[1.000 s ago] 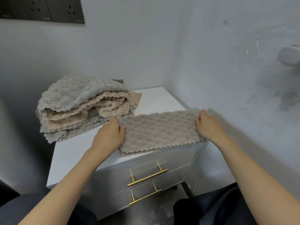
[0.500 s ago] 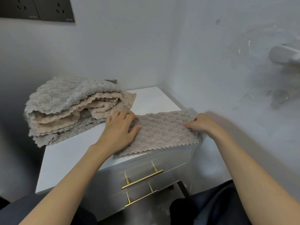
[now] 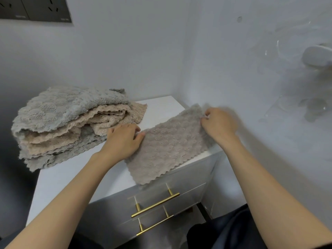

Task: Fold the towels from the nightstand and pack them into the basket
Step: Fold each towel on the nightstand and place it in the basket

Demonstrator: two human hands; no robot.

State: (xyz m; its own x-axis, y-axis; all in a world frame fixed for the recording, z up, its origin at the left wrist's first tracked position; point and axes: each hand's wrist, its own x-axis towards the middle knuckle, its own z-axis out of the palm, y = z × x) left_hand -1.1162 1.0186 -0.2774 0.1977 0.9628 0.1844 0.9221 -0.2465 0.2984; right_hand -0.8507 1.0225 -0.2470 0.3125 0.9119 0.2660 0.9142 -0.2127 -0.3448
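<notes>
towel point(image 3: 167, 151) right end: behind blurred right hand point(image 3: 218, 125) | socket panel point(image 3: 36, 9): cut by top edge

Both hands point(image 3: 124, 141) point(image 3: 218, 125) on folded towel point(image 3: 167, 150)

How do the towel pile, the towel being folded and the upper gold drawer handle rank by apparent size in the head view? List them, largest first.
1. towel pile
2. towel being folded, somewhat smaller
3. upper gold drawer handle, thinnest, though nearest the camera
</notes>
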